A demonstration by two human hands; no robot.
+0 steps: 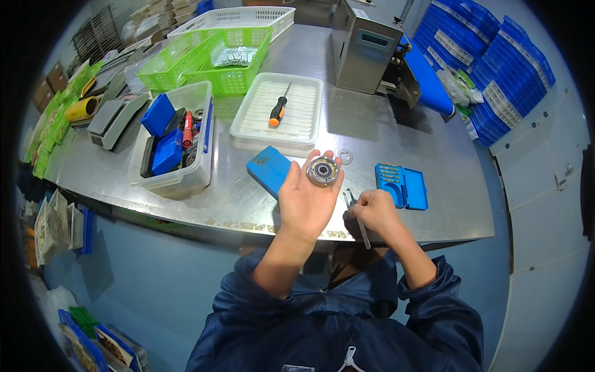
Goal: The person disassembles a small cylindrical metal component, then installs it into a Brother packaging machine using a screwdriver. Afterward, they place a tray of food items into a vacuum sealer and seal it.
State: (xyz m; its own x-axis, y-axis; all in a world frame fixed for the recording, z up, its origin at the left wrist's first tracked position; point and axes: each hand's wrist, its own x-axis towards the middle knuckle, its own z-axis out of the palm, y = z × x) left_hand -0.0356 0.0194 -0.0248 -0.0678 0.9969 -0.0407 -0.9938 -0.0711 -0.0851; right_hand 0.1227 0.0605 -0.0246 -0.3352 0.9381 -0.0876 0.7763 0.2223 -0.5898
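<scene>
My left hand [305, 201] is palm up over the table's front part, carrying a round metal ball bearing [323, 170] on its fingers. The bearing's open face shows a dark centre and an inner ring. In my right hand [377, 209] is a pair of metal tweezers [364, 234], gripped between thumb and fingers. The two tweezer tips point away from me and stand apart, with nothing visible between them. Just beyond the left fingertips lies a flat metal ring [345, 156]. An open blue case [414, 188] with rows of small pieces sits right of my right hand.
A blue flat block [269, 170] lies left of my left hand. Behind it, a white tray [243, 119] holds a screwdriver [280, 109]. A clear tool bin [201, 177], green baskets [230, 82] and a steel machine with a blue belt [429, 80] stand farther off.
</scene>
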